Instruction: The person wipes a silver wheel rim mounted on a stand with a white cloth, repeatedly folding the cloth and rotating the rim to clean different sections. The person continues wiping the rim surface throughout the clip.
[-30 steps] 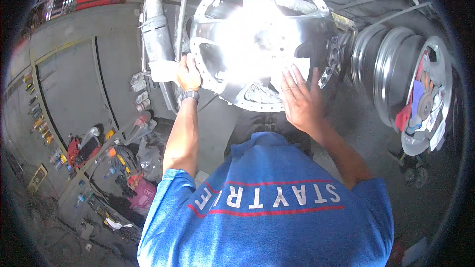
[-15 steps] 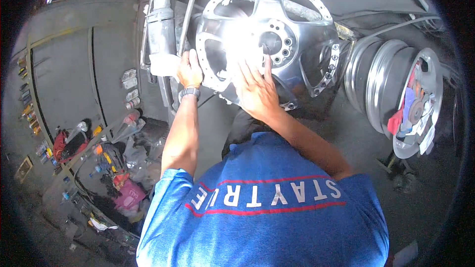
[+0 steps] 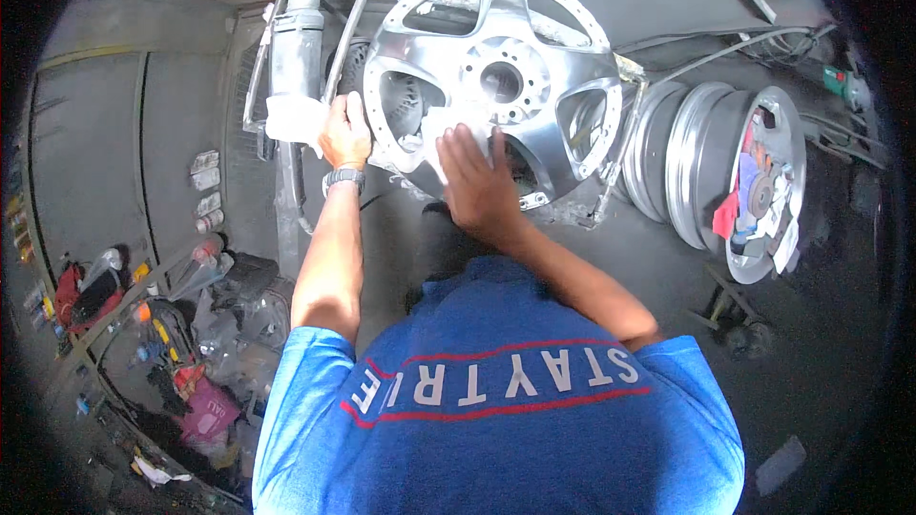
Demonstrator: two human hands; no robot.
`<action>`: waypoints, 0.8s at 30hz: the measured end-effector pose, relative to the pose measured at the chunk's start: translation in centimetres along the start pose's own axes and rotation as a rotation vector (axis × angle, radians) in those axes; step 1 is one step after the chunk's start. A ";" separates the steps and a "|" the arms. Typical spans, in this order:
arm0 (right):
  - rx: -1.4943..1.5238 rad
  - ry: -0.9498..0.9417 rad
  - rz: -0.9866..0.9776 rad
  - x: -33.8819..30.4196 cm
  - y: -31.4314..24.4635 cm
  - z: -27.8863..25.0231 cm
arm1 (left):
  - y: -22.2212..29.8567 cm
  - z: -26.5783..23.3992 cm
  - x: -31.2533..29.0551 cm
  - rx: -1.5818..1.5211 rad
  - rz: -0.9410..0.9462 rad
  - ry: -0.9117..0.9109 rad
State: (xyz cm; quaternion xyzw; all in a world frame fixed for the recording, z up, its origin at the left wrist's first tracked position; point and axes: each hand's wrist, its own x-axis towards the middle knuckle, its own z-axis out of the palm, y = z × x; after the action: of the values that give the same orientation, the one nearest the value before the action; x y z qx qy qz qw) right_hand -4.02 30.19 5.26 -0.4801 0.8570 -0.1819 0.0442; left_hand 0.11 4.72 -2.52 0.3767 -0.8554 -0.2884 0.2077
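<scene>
A large polished silver alloy wheel (image 3: 534,33) stands upright on a metal stand in front of me, its spoked face toward me. My left hand (image 3: 343,133), with a watch on the wrist, grips the wheel's left rim. My right hand (image 3: 477,181) lies flat, fingers spread, pressing a white sheet (image 3: 434,129) against the lower left part of the wheel face. My blue shirt fills the lower middle of the view.
A grey metal post (image 3: 298,38) of the stand rises left of the wheel. Bare rims (image 3: 687,162) lean at the right, one holding rags and discs (image 3: 759,195). Cables (image 3: 725,43) run across the floor behind. Bottles and tools (image 3: 172,296) crowd the lower left.
My right hand has slid with the white sheet from the wheel's right side across to its lower left. The bright glare on the wheel face is gone. My left hand stays on the rim.
</scene>
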 end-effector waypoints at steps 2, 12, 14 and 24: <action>0.020 -0.058 -0.045 -1.3 -0.3 -0.4 | 0.0 0.0 0.1 -0.015 0.002 -0.009; -0.171 -0.004 0.217 -3.5 9.0 -5.2 | -0.1 -0.2 -0.2 -0.032 0.009 0.019; -0.209 0.050 0.236 -2.2 10.0 -5.1 | -0.1 -0.1 -0.1 -0.028 0.024 0.022; -0.168 -0.034 0.310 -1.7 9.3 -4.5 | 0.3 -0.4 -0.1 -0.067 0.041 0.079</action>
State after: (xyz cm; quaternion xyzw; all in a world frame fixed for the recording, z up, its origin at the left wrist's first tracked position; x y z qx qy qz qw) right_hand -11.71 37.21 5.96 -0.3470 0.9322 -0.0923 0.0460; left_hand 0.21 4.81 -2.06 0.3628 -0.8440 -0.2976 0.2597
